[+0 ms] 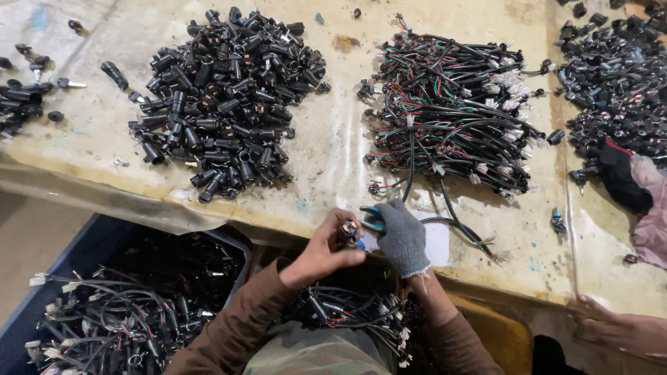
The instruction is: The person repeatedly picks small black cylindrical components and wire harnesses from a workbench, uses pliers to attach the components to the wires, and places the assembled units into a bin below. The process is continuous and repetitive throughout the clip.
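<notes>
At the near edge of the worktop [326, 173], my left hand [321, 251] has its grip closed around a small black cylindrical part [347, 230], holding it up just over the edge. My right hand [403, 236], in a grey knit glove, grips a tool with blue-green handles [370, 217]; its tip meets the part, and I cannot tell more of the tool than the handles. A black cable [458, 232] runs from under the gloved hand across a white sheet [438, 243] to a loose end with bared wires.

Farther back on the worktop lies a heap of black cylinders [226, 104] on the left and a tangle of wired harnesses [451, 111], red, green and black, on the right. A further pile of black parts [615, 83] fills the far right corner, beside a pink cloth [649, 208].

Below the worktop, a blue bin [76, 257] at my left holds more harnesses, and another bundle [347, 309] rests in my lap. Another person's hand [618, 326] rests at the worktop's right edge.
</notes>
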